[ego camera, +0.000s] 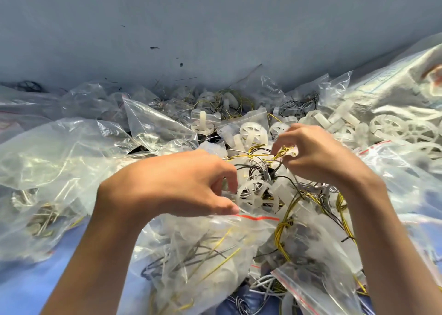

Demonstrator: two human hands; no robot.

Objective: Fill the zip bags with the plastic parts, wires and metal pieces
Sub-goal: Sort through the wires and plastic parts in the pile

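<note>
While left hand (181, 182) pinches zip bag (215, 231) (red-striped), right hand (320, 154) pinches wires (283, 151).

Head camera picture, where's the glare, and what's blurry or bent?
Head view: glare streaks the clear bags at left; the far-right bag is smeared; the wide lens bows the wall base; the left hand holding the zip bag and the right hand pinching wires look sharp.

Likely a packing workshop: heaped zip bags (153, 123), wires (282, 233).
</note>
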